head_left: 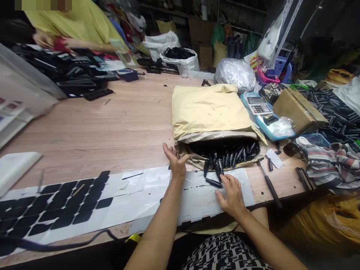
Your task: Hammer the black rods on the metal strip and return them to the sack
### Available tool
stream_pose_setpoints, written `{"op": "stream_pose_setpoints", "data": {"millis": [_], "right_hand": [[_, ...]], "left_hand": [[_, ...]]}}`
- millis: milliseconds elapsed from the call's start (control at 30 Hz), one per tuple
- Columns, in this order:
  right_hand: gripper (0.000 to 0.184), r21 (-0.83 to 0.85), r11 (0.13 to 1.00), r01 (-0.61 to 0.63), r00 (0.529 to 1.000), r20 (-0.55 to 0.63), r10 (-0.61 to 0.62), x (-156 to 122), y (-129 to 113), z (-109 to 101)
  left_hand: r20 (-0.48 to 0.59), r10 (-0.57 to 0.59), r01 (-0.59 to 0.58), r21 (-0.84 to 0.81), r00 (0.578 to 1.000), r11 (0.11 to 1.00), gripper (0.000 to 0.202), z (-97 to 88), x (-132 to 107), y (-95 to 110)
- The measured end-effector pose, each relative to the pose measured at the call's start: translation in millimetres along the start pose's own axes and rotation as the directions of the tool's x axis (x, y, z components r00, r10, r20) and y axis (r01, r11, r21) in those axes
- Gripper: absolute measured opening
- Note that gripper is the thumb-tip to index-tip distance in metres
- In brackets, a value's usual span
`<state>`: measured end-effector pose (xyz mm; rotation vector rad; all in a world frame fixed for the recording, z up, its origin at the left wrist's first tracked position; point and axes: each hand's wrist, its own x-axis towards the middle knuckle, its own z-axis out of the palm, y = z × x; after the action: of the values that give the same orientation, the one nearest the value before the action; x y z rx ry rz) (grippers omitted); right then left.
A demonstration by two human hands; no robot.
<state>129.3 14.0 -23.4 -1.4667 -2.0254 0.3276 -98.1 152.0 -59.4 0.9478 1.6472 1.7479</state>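
Note:
A yellow sack (208,108) lies on its side on the table, its mouth towards me. Black tube-shaped pieces (230,157) fill the mouth, and a few have spilled onto the white sheet (194,202) in front. At the left corner of the mouth is my left hand (177,163), fingers spread, thumb by the sack's edge. My right hand (232,195) rests over the sheet with its thumb apart from the fingers. Its fingertips reach a black piece (221,167) at the sack's lip. One loose black piece (213,182) lies just left of that hand.
Flat black rounded pads (62,202) cover the sheet's left part. Right of the sack are a screwdriver-like tool (270,183), a calculator (257,105) on a blue tray (274,131) and a cardboard box (299,110). A person in yellow (75,26) works across the table beside black parts (75,71).

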Motion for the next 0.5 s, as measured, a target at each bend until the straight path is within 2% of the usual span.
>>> {"op": "stream_pose_setpoints", "data": {"millis": [33, 67, 100, 133, 167, 200, 233, 267, 300, 333, 367, 400, 433, 467, 500], "right_hand": [[0.054, 0.012, 1.000, -0.002, 1.000, -0.014, 0.002, 0, 0, 0], [0.054, 0.026, 1.000, -0.002, 1.000, -0.029, 0.002, 0, 0, 0], [0.054, 0.043, 0.999, 0.001, 0.999, -0.043, 0.001, -1, 1, 1], [0.055, 0.064, 0.998, 0.006, 0.998, -0.057, -0.003, -1, 2, 1], [0.055, 0.091, 0.996, 0.015, 0.997, -0.072, -0.009, -2, 4, 1], [0.054, 0.127, 0.992, 0.027, 0.996, -0.087, -0.016, -2, 6, 0], [0.053, 0.169, 0.985, 0.037, 0.994, -0.105, -0.020, -2, 8, -2], [0.050, 0.216, 0.975, 0.045, 0.992, -0.124, -0.018, -2, 10, -4], [0.046, 0.261, 0.964, 0.051, 0.989, -0.149, -0.012, -2, 11, -8], [0.042, 0.299, 0.953, 0.054, 0.985, -0.174, -0.001, -1, 10, -14], [0.036, 0.325, 0.944, 0.059, 0.980, -0.197, 0.007, -1, 7, -21], [0.030, 0.340, 0.937, 0.074, 0.977, -0.212, 0.000, 0, 2, -29], [0.024, 0.346, 0.933, 0.101, 0.976, -0.217, -0.025, 0, -6, -38], [0.019, 0.350, 0.925, 0.145, 0.976, -0.205, -0.075, 1, -16, -47], [0.014, 0.361, 0.908, 0.211, 0.973, -0.170, -0.159, 1, -28, -54]], "left_hand": [[-0.068, -0.015, 0.016, 0.012, 0.998, 1.000, 0.098, -5.3, -19, 6], [-0.140, 0.021, -0.014, 0.046, 0.990, 0.999, 0.087, -11.4, -39, 14], [-0.198, 0.103, -0.082, 0.110, 0.975, 0.991, 0.074, -18.0, -61, 21], [-0.167, 0.220, -0.190, 0.182, 0.961, 0.965, 0.060, -24.4, -83, 29], [-0.030, 0.349, -0.335, 0.210, 0.937, 0.919, 0.047, -30.2, -106, 35], [0.195, 0.474, -0.504, 0.146, 0.858, 0.851, 0.034, -34.5, -127, 41], [0.445, 0.559, -0.627, 0.006, 0.699, 0.779, 0.023, -36.9, -148, 44], [0.640, 0.600, -0.688, -0.150, 0.480, 0.710, 0.015, -36.9, -166, 46], [0.757, 0.596, -0.702, -0.271, 0.267, 0.659, 0.010, -34.7, -180, 46], [0.819, 0.565, -0.698, -0.346, 0.102, 0.627, 0.007, -30.4, -192, 45], [0.851, 0.525, -0.690, -0.393, -0.022, 0.608, 0.007, -24.6, -200, 42], [0.865, 0.493, -0.682, -0.416, -0.093, 0.601, 0.009, -17.8, -204, 39], [0.875, 0.475, -0.685, -0.401, -0.092, 0.608, 0.011, -10.4, -207, 36], [0.884, 0.467, -0.697, -0.353, -0.029, 0.625, 0.011, -3.0, -207, 33], [0.881, 0.467, -0.706, -0.285, 0.073, 0.648, 0.012, 4.5, -206, 31]]}}
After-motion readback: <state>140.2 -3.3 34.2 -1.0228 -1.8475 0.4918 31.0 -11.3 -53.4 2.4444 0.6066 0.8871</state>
